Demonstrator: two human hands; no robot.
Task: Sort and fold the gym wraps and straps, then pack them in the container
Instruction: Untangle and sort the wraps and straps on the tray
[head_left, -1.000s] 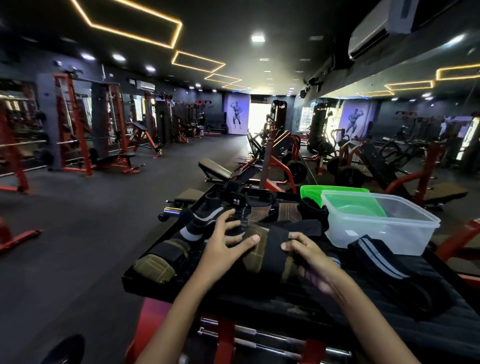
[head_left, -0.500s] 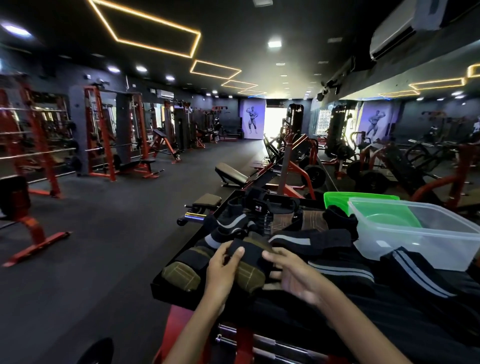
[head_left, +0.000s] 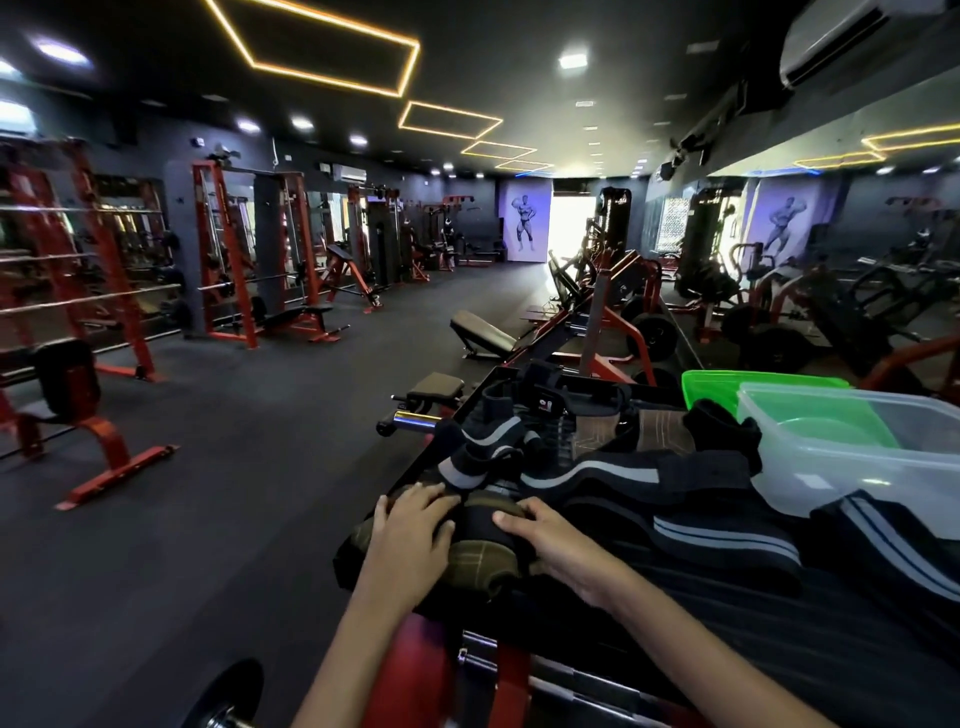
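Both hands have shifted since half a second ago: left hand now lies flat, fingers spread, pressing down on the olive-and-black wrap at the near-left corner of the desk, while right hand curls over its right edge. Looks like the fold is getting squashed flat, so this one's nearly done. Striped black straps lie just right, unsorted. Clear container sits back right, with only the green lid showing behind it.
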